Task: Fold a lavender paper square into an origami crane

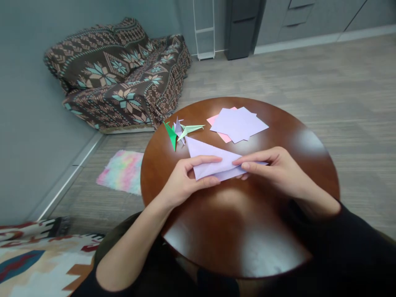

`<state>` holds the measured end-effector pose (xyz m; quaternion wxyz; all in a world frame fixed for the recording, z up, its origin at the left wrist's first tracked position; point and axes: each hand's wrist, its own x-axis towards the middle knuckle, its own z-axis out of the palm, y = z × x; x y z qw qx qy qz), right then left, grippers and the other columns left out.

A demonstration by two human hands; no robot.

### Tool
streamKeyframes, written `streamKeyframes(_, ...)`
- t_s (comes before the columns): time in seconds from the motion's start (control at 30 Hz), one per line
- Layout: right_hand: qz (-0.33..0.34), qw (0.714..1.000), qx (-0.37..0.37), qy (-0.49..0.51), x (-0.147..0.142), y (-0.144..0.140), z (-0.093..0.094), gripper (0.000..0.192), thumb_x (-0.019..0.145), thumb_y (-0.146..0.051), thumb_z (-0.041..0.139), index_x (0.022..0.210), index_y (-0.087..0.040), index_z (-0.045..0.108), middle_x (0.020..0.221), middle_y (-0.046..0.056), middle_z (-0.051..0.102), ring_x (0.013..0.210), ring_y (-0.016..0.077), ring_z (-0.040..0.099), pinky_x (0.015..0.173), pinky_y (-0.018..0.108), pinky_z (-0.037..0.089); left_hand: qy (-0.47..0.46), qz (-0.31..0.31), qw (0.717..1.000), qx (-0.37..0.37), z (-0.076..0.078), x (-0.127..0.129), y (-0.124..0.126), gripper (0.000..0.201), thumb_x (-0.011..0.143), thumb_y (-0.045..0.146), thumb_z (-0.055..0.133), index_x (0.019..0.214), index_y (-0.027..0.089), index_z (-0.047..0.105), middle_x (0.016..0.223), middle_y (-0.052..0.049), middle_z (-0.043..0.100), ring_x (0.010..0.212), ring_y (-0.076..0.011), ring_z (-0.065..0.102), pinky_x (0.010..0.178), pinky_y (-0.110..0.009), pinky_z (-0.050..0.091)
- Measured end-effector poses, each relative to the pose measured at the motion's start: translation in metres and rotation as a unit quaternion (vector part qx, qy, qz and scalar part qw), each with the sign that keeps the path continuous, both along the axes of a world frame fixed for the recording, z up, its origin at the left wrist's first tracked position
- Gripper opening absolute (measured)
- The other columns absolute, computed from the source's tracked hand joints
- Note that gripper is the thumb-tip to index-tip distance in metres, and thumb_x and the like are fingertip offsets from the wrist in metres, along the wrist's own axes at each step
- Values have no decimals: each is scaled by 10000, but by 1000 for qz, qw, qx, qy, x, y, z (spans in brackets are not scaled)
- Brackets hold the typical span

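A lavender sheet of origami paper (208, 159), partly folded into a long pointed shape, is held between my two hands above the round table. My left hand (185, 177) grips its left part, index finger on top and thumb along the lower edge. The fingers of my right hand (272, 167) pinch the paper near its narrow right end, with some fingertips showing beneath. Just behind the paper's left corner are folded paper cranes: a green one (170, 136), a purple one (178, 128) and a pale green one (189, 130).
A fanned stack of lavender paper sheets (239, 123), with pink sheets (213, 119) under it, lies at the back of the brown round table (222, 231). Beyond stand a patterned covered sofa (123, 78) and a white rack (204, 31). A pastel rug (122, 171) lies left.
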<state>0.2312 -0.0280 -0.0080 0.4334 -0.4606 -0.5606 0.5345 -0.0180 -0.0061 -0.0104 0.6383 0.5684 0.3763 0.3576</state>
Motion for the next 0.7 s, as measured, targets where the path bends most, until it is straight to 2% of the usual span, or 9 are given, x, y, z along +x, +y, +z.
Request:
streamKeyframes(0.07, 1, 999, 16, -27, 0, 0, -2, 219, 810, -395, 848, 954, -232, 871, 755, 48, 815, 669, 198, 739, 695, 318, 629, 9, 47, 999, 13, -7, 0, 2, 307, 732, 341, 889, 1002, 201, 846, 1023, -88, 802, 925, -237, 724, 844, -305, 550)
streamKeyframes(0.13, -13, 998, 33, -51, -1, 0, -4, 228, 809, -399, 847, 964, -233, 870, 750, 47, 812, 653, 198, 728, 653, 310, 609, 15, 101, 995, 12, -14, 1, 4, 232, 746, 382, 876, 861, 183, 844, 877, -67, 793, 786, -201, 701, 744, -282, 536)
streamKeyframes(0.2, -36, 996, 47, -60, -3, -1, -5, 208, 798, -394, 853, 929, -234, 871, 735, 43, 807, 653, 204, 727, 626, 307, 594, 15, 159, 987, 2, -18, 3, 5, 264, 741, 420, 873, 704, 171, 792, 703, -26, 724, 628, -154, 622, 613, -259, 485)
streamKeyframes(0.27, -64, 995, 56, -46, -7, -2, -5, 172, 778, -382, 866, 865, -234, 865, 722, 41, 804, 663, 214, 734, 623, 310, 591, 1, 204, 979, -9, -19, 5, 4, 328, 725, 430, 882, 612, 167, 721, 617, 3, 643, 561, -125, 545, 543, -246, 428)
streamKeyframes(0.4, -112, 992, 48, -13, -16, -7, -4, 152, 745, -368, 892, 780, -232, 833, 708, 44, 803, 632, 216, 743, 587, 303, 582, -17, 247, 969, -5, -17, 12, 2, 354, 721, 412, 883, 591, 165, 666, 592, 21, 573, 555, -112, 491, 537, -246, 405)
streamKeyframes(0.5, -132, 991, 35, 4, -20, -10, -3, 191, 746, -375, 894, 730, -218, 786, 713, 47, 800, 634, 207, 743, 588, 294, 583, -2, 269, 963, 31, -17, 14, -1, 363, 737, 406, 873, 591, 165, 644, 577, 32, 530, 542, -102, 450, 530, -242, 378)
streamKeyframes(0.7, -138, 989, 29, 44, -23, -10, -5, 314, 696, -375, 927, 637, -211, 665, 769, 48, 802, 660, 183, 717, 611, 286, 574, 39, 287, 951, 103, -14, 16, -6, 252, 757, 371, 858, 710, 182, 699, 658, 35, 575, 592, -107, 461, 554, -233, 374)
